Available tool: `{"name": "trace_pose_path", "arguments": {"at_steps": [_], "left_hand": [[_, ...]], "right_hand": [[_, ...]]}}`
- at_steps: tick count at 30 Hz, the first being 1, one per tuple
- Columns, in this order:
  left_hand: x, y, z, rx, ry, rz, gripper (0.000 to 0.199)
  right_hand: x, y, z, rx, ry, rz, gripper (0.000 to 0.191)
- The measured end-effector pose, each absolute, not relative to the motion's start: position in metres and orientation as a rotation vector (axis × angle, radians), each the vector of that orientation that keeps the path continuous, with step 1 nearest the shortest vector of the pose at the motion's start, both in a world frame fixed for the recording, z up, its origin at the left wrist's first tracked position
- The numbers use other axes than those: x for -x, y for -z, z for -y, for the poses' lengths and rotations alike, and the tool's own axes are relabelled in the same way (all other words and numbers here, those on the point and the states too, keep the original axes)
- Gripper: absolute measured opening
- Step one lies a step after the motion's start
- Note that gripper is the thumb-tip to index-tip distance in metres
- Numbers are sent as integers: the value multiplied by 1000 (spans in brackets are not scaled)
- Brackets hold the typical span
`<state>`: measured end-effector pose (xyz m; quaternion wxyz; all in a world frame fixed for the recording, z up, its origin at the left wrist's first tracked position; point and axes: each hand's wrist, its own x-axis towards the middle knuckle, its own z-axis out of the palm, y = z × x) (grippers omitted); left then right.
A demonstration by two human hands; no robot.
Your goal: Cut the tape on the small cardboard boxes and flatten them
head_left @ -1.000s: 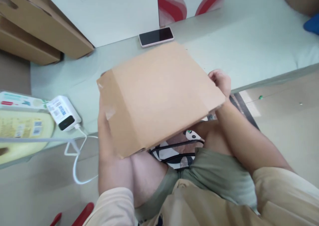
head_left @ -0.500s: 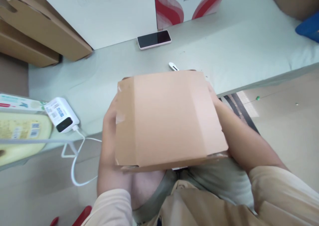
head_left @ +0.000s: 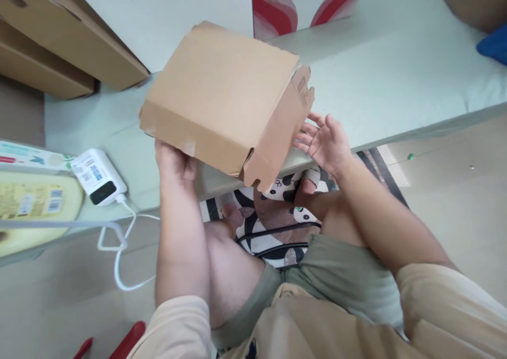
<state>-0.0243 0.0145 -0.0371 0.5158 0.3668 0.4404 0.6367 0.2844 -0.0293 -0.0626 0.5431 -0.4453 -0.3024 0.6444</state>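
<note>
A brown cardboard box [head_left: 222, 84] is held tilted and turned over the pale green bench, with a notched flap [head_left: 283, 129] sticking out along its right side. My left hand [head_left: 176, 161] grips the box from below at its near left edge; most of its fingers are hidden under the cardboard. Beside the right flap, my right hand [head_left: 327, 142] is open with the palm turned up and fingers spread. Its fingertips are close to the flap, and whether they touch it I cannot tell.
The cloth-covered bench [head_left: 388, 68] bears a red-and-white carton [head_left: 312, 5] at the back. Tall cardboard pieces [head_left: 75, 37] lean at the left. A white device [head_left: 99, 177] with a cable [head_left: 119, 258] lies near a yellow package [head_left: 39, 203]. A panda-patterned mat [head_left: 273, 216] lies below.
The box has moved away from my lap, up and left over the bench, and turned. My right hand has come off its side and opened. The phone is now hidden.
</note>
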Motion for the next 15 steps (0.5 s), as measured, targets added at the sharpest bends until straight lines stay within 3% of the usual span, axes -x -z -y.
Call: {"name": "trace_pose_path", "arguments": {"at_steps": [5,8,11,15], "left_hand": [[18,39,-12,-1001,-1667,-1091,47],[22,47,-9,-1209,-1693,-1150,35],[27,54,-4,-1520,-1505,-1221,21],[31,54,2,-1682,-1130,-1257,30]], "right_hand": [[-277,59,31,1097,-1561,746,65],[-274,51,34,1139,-1558,803,73],[-276,42,38,1214,-1552,816,76],[-285,41,37,1255,-1509,692,64]]}}
